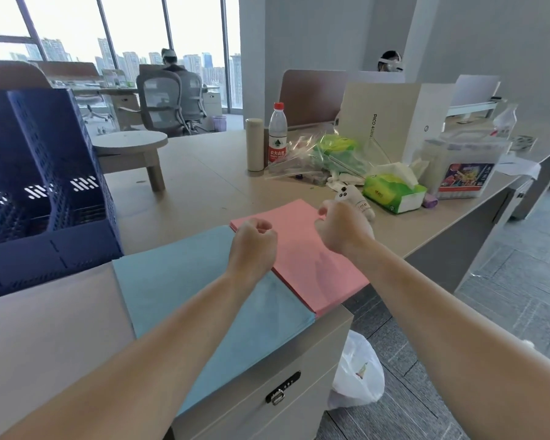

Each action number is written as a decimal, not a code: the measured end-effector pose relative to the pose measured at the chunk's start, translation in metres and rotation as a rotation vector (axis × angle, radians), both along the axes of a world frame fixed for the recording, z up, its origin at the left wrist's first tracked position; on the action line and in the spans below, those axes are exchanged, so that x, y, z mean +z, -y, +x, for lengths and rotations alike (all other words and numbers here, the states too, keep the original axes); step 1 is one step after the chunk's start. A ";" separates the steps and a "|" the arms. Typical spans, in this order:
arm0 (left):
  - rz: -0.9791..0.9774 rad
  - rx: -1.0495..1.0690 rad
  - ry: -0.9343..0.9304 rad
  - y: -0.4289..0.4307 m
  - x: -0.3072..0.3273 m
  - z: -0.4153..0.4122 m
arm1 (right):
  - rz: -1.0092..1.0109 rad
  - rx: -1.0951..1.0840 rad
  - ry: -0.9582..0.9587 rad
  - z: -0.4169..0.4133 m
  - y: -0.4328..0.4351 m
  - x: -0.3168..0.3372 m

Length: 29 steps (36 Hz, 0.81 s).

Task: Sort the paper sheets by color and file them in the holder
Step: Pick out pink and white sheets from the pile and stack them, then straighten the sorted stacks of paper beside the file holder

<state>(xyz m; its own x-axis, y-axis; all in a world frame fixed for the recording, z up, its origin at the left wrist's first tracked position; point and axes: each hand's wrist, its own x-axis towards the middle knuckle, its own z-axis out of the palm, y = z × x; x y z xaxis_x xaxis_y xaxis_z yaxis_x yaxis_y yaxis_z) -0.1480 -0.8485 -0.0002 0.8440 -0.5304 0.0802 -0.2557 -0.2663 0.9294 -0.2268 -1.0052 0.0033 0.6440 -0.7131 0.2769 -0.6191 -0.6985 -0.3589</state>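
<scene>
Pale desk under my forearms carries the blue sheets nearest me, with the pink sheets touching their far side. My left hand and right hand hover over the pink, fingers curled into fists, holding nothing. Sorting looks done. Filing comes next, I judge: grip one stack squarely and carry it left to the navy holder beyond.

Wide open lane at 12 o'clock from the pink stack: bare desk the whole way up. The blue file holder walls off 10 o'clock, with a little round stand at 11. From 1 to 2 it's clutter: bottle, plastic bags, tissue pack, and a plush toy just beside the stack.
</scene>
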 end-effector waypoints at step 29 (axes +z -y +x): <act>0.026 0.387 0.183 -0.476 0.023 0.030 | 0.226 0.670 0.133 0.088 -0.477 0.032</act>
<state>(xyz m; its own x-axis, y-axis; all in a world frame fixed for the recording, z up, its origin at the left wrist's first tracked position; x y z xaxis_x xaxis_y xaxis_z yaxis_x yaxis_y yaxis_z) -0.1177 -0.3722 0.0231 0.9543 -0.1809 0.2380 -0.2923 -0.3979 0.8696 -0.1392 -0.5282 0.0357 0.9343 -0.2258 0.2757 -0.0244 -0.8124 -0.5826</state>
